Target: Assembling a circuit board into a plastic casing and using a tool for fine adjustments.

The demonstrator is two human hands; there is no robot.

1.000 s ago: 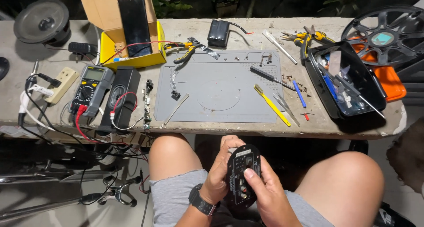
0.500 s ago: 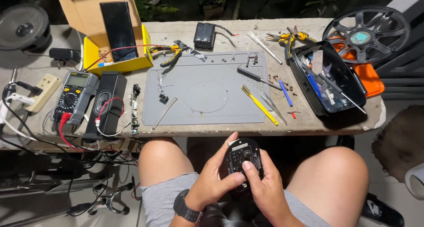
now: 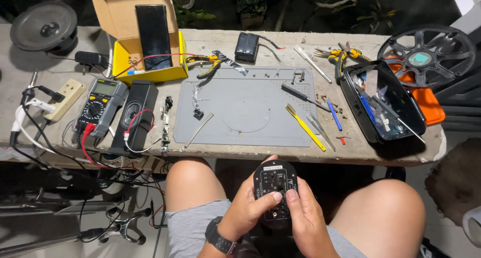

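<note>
Head view looks down on a seated person whose two hands hold a small black oval device (image 3: 275, 195) above the lap, between the bare knees and just below the near edge of the concrete bench (image 3: 381, 155). The left hand (image 3: 246, 211) wraps the device from its left side and from beneath, fingers curled under it and the thumb laid across its lower face. The right hand (image 3: 306, 219) closes on the right side, thumb pressed on the face just beside the left thumb. Both hands are shut around the device rather than spread. Its upper half stands clear of the hands and shows a dark face with small light-coloured parts; what these are cannot be made out. The lower end and the whole back are hidden by palms and fingers. A dark wristwatch (image 3: 219, 236) sits on the left wrist.

On the bench, well apart from the hands, a grey work mat (image 3: 250, 90) lies in the middle, with a yellow-handled tool (image 3: 304, 127) near its right edge. To the left sit a multimeter (image 3: 98, 106) and a black oblong speaker (image 3: 138, 111) with red and white leads. A yellow cardboard box (image 3: 143, 47) holds a dark slab upright. At the right an open black case (image 3: 383, 101) holds mixed small tools, too cluttered to tell apart. Both forearms are cut off by the bottom edge.
</note>
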